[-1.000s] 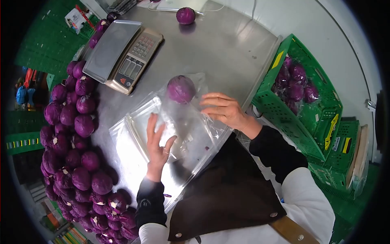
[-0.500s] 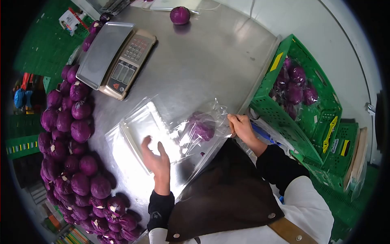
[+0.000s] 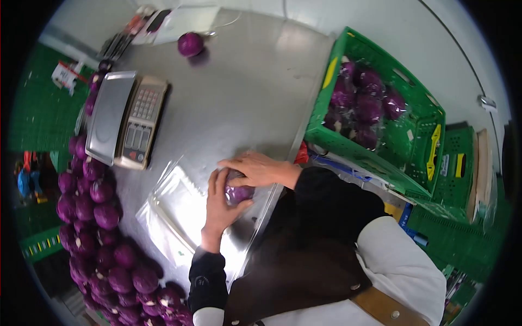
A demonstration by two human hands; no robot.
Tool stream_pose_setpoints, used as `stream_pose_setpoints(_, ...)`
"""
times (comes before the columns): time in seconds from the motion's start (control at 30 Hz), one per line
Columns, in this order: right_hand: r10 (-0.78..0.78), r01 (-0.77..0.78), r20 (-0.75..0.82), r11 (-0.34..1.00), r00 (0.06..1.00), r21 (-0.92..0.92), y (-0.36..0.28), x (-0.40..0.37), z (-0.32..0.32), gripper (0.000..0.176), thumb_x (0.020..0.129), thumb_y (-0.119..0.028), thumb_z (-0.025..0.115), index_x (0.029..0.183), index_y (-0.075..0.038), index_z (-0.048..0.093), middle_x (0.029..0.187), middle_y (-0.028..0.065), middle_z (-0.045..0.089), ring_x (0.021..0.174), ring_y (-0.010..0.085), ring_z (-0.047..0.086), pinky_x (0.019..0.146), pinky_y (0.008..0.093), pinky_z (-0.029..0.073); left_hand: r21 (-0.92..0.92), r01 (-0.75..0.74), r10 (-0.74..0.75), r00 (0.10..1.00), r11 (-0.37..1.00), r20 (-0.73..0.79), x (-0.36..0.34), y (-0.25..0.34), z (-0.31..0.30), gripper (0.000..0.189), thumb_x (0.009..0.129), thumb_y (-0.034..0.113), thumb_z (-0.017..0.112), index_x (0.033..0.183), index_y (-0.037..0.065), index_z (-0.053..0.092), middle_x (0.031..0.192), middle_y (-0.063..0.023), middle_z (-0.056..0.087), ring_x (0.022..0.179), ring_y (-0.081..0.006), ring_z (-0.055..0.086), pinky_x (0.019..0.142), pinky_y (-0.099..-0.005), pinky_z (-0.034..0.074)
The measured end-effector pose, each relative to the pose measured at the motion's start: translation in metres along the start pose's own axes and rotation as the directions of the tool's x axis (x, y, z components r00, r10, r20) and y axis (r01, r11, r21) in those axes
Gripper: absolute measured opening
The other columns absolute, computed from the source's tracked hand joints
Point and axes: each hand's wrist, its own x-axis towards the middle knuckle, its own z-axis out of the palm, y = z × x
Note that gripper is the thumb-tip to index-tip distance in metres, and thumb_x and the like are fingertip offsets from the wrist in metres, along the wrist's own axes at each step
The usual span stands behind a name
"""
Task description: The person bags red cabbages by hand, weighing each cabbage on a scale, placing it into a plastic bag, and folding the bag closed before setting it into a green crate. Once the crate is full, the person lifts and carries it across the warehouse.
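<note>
A red cabbage [image 3: 240, 193] in clear plastic wrap sits between my two hands, near the front edge of the steel table. My left hand [image 3: 220, 204] curves around its left side, thumb along the near side. From the right, my right hand [image 3: 258, 169] reaches over its top with bent fingers. Part of the cabbage is hidden behind the fingers. Just left of my hands lies a stack of clear plastic bags [image 3: 171, 212], shining under the light.
Many unwrapped red cabbages [image 3: 103, 212] are heaped along the left. A weighing scale [image 3: 130, 119] stands at the back left, and a single cabbage [image 3: 190, 44] lies at the back. At right, a green crate [image 3: 375, 146] holds wrapped cabbages [image 3: 370, 108].
My right hand has let go of the gathered bag end at the right and moved left over the cabbage. My left hand has closed in on its side. The camera view has turned.
</note>
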Motion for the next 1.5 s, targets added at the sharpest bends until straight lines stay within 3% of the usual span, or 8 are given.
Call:
stream_pose_setpoints(0.23, 0.333, -0.411, 0.261, 0.551, 0.906, 0.726, 0.031, -0.020, 0.004, 0.065, 0.090, -0.059, 0.034, 0.135, -0.012, 0.040, 0.124, 0.0160, 0.052, 0.114, 0.0286, 0.049, 0.096, 0.0362, 0.037, -0.795, 0.337, -0.276, 0.935, 0.504, 0.221, 0.001, -0.028, 0.001, 0.077, 0.065, 0.017, 0.073, 0.130, -0.003, 0.038, 0.116, -0.0140, 0.054, 0.104, -0.0235, 0.056, 0.092, -0.0328, 0.044)
stream_pose_setpoints(0.37, 0.112, -0.060, -0.074, 0.863, 0.991, 0.501, -0.019, -0.103, -0.081, 0.091, 0.064, -0.041, 0.078, 0.133, 0.001, 0.035, 0.126, 0.0205, 0.046, 0.117, 0.0292, 0.046, 0.097, 0.0357, 0.037, -0.859, 0.440, -0.212, 0.895, 0.261, 0.393, 0.036, 0.059, 0.000, 0.092, 0.074, 0.060, 0.061, 0.136, -0.001, 0.029, 0.132, -0.0177, 0.040, 0.117, -0.0299, 0.046, 0.098, -0.0413, 0.039)
stream_pose_setpoints(0.7, 0.875, 0.481, -0.483, 0.408, 0.036, 0.776, 0.140, -0.401, -0.178, 0.050, 0.090, -0.032, 0.043, 0.131, -0.004, 0.040, 0.127, 0.0163, 0.047, 0.110, 0.0298, 0.052, 0.092, 0.0394, 0.045, -0.766, 0.105, 0.353, 0.842, 0.634, 0.408, 0.108, 0.164, 0.050, 0.046, 0.086, 0.017, 0.059, 0.126, 0.000, 0.044, 0.125, -0.0154, 0.048, 0.104, -0.0240, 0.057, 0.081, -0.0314, 0.048)
stream_pose_setpoints(1.0, 0.888, 0.163, -0.091, 0.018, 0.451, 0.986, 0.274, -0.452, -0.155, 0.059, 0.092, -0.040, 0.043, 0.141, -0.011, 0.027, 0.144, 0.0096, 0.028, 0.132, 0.0239, 0.026, 0.110, 0.0380, 0.019, -0.849, 0.477, -0.307, 0.862, 0.225, 0.403, 0.023, 0.039, 0.037, 0.044, 0.088, 0.023, 0.059, 0.124, 0.001, 0.045, 0.111, -0.0109, 0.057, 0.088, -0.0165, 0.061, 0.070, -0.0263, 0.050)
stream_pose_setpoints(1.13, 0.619, -0.616, -0.522, 0.760, 0.587, 0.209, 0.225, -0.395, -0.151, 0.070, 0.086, -0.018, 0.053, 0.145, -0.011, 0.016, 0.148, 0.0109, 0.019, 0.136, 0.0226, 0.017, 0.111, 0.0385, 0.015, -0.878, 0.356, -0.573, 0.811, 0.320, 0.120, -0.029, -0.009, -0.002, 0.040, 0.087, 0.021, 0.059, 0.121, 0.002, 0.047, 0.106, -0.0124, 0.058, 0.085, -0.0200, 0.063, 0.069, -0.0283, 0.051)
stream_pose_setpoints(1.27, 0.670, -0.648, -0.663, 0.674, 0.333, 0.355, 0.234, -0.395, -0.169, 0.064, 0.086, -0.014, 0.050, 0.142, -0.011, 0.019, 0.143, 0.0131, 0.024, 0.130, 0.0238, 0.024, 0.107, 0.0396, 0.020, -0.801, 0.303, -0.843, 0.348, 0.516, -0.411, -0.124, -0.084, -0.064, 0.035, 0.082, 0.010, 0.058, 0.116, 0.002, 0.050, 0.104, -0.0119, 0.058, 0.079, -0.0215, 0.063, 0.071, -0.0292, 0.052)
stream_pose_setpoints(1.37, 0.384, -0.900, -0.910, 0.436, 0.157, 0.029, 0.244, -0.381, -0.213, 0.051, 0.090, -0.018, 0.046, 0.137, -0.006, 0.029, 0.136, 0.0148, 0.035, 0.121, 0.0259, 0.037, 0.101, 0.0382, 0.030, -0.459, 0.209, -0.413, -0.232, 0.863, -0.881, -0.232, -0.149, -0.125, 0.040, 0.078, 0.004, 0.063, 0.116, 0.001, 0.048, 0.107, -0.0110, 0.053, 0.100, -0.0191, 0.051, 0.087, -0.0295, 0.044)
stream_pose_setpoints(1.5, 0.141, -0.504, -0.869, 0.853, 0.474, -0.137, 0.213, -0.220, -0.219, 0.038, 0.093, -0.017, 0.042, 0.127, 0.000, 0.044, 0.126, 0.0154, 0.049, 0.109, 0.0260, 0.052, 0.093, 0.0356, 0.041, -0.546, 0.304, -0.323, -0.551, 0.781, -0.769, -0.346, -0.199, -0.234, 0.047, 0.082, 0.023, 0.063, 0.117, -0.004, 0.046, 0.107, -0.0125, 0.054, 0.094, -0.0213, 0.054, 0.085, -0.0314, 0.043)
